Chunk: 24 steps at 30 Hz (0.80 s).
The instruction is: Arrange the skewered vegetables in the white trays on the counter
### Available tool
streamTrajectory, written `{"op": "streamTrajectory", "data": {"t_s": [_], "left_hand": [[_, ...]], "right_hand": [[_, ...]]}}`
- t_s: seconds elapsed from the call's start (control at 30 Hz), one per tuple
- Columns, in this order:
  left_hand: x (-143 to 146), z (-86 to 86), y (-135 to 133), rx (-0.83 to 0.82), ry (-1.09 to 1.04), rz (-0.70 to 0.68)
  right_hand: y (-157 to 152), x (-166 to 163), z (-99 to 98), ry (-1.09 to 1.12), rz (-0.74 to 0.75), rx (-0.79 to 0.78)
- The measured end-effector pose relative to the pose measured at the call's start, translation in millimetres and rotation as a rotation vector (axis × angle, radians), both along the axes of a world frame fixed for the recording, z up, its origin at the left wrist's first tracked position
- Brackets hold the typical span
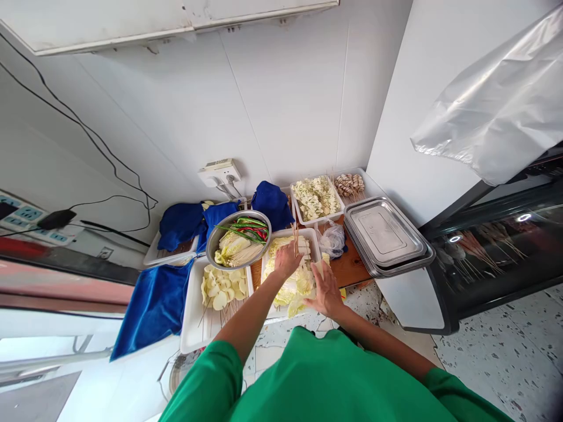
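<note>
Over a white tray [311, 234] of napa cabbage, my left hand [287, 261] is closed around thin bamboo skewers [296, 232], whose ends stick up past the fingers. My right hand [328, 293], at the tray's right side, has its fingers curled on a pale cabbage leaf [324, 262]. Cabbage leaves [299, 284] fill the tray beneath both hands. To the left stands a steel bowl [210, 245] with green and red chili peppers [250, 227], enoki mushrooms [246, 255] and more cabbage. Below the bowl, skewered potato slices [222, 290] lie in another white tray [189, 316].
Stacked metal trays [382, 231] stand at the right, beside a crumpled plastic bag [332, 239]. Behind are a tray of cauliflower [314, 196] and some skewered food [349, 184]. Blue cloths [156, 305] cover trays at the left. A wall socket [220, 172] has plugs in it.
</note>
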<state>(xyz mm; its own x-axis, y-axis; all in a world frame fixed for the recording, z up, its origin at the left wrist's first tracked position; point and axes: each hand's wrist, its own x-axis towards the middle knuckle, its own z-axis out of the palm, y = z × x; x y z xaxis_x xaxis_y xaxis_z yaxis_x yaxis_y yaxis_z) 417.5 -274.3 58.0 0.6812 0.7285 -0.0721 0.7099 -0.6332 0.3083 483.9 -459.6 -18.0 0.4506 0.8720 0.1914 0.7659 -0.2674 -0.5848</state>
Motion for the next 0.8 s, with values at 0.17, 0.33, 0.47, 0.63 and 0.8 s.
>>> {"op": "streamTrajectory", "data": {"t_s": [0.17, 0.33, 0.47, 0.63, 0.8], "left_hand": [[19.3, 2.5, -2.7, -0.050, 0.087, 0.137], [14.6, 0.5, -2.1, 0.011, 0.068, 0.119], [-1.3, -6.5, -26.8, 0.251, -0.224, 0.014], [-28.3, -26.9, -77.3, 0.336, -0.307, -0.133], [-57.0, -53.5, -81.9, 0.340, -0.287, -0.096]], "right_hand": [[-3.6, 16.8, -18.5, 0.115, -0.130, 0.090], [-19.3, 50.6, -10.4, 0.292, -0.252, 0.152], [9.7, 81.3, 19.9, 0.191, -0.017, 0.122], [78.6, 93.2, 47.6, -0.107, 0.595, -0.168], [108.6, 93.5, 53.2, -0.227, 0.793, -0.284]]}}
